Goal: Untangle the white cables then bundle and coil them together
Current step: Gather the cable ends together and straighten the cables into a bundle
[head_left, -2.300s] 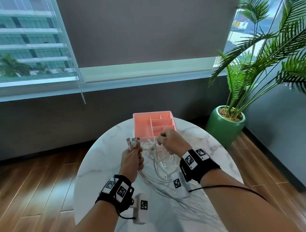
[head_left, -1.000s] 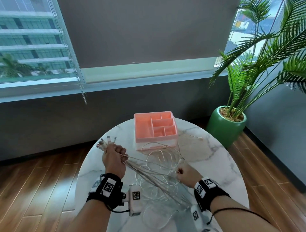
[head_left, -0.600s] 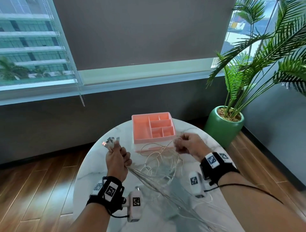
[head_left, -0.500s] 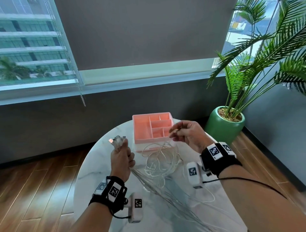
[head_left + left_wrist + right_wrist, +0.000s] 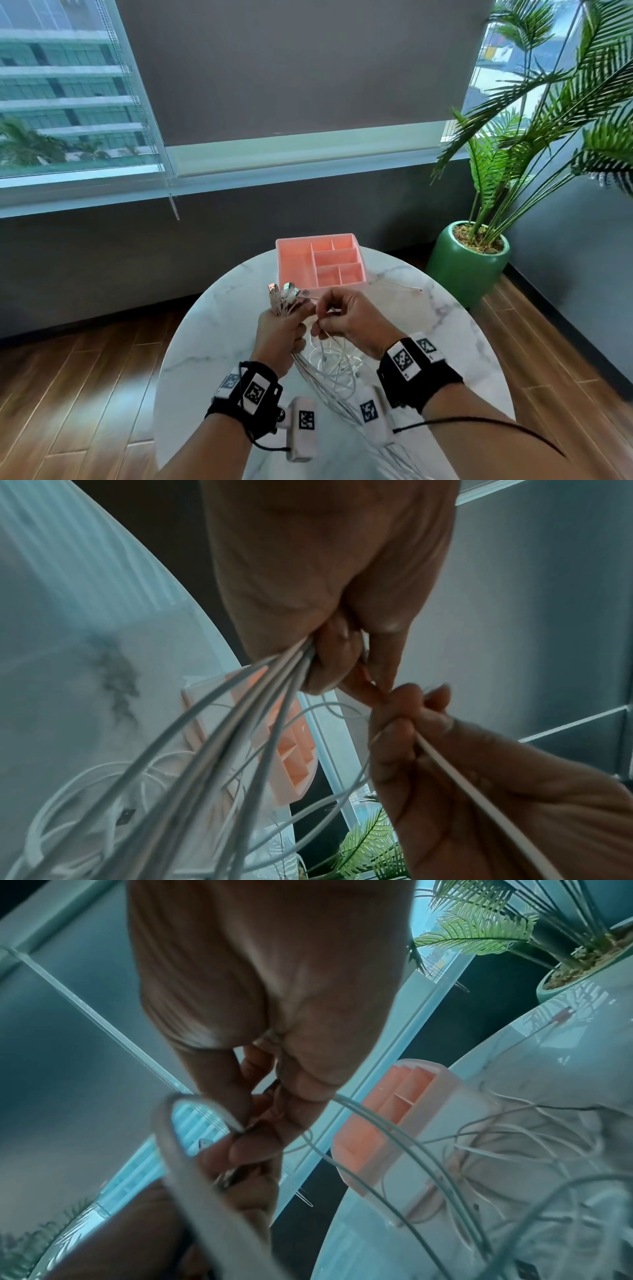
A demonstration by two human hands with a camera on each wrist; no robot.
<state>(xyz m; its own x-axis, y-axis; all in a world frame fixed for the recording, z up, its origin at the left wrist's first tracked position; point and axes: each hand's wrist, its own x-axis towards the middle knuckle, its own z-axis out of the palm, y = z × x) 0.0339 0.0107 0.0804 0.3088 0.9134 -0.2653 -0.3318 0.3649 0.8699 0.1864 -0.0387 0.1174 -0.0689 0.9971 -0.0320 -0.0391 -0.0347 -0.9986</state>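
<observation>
My left hand [image 5: 284, 329] grips a bunch of white cables [image 5: 334, 371] upright above the round marble table [image 5: 212, 339]. Their metal plugs [image 5: 285, 294] fan out above my fist. In the left wrist view the cable strands [image 5: 240, 723] run down from my left hand [image 5: 329, 653] to loose loops on the table. My right hand [image 5: 346, 320] sits right beside the left and pinches one white cable [image 5: 479, 796] between thumb and fingers. The right wrist view shows my right hand [image 5: 253, 1118] closing on that strand [image 5: 178, 1150], which curves into a loop.
A pink compartment tray [image 5: 322, 262] stands at the table's far side, just beyond my hands. One thin cable end [image 5: 400, 286] trails right of the tray. A green potted palm [image 5: 467, 260] stands on the wooden floor at the right. A wall and window lie behind.
My right hand has come down and left from near the tray to meet the left hand, holding a cable. The left hand with the bunch has shifted right, toward the tray.
</observation>
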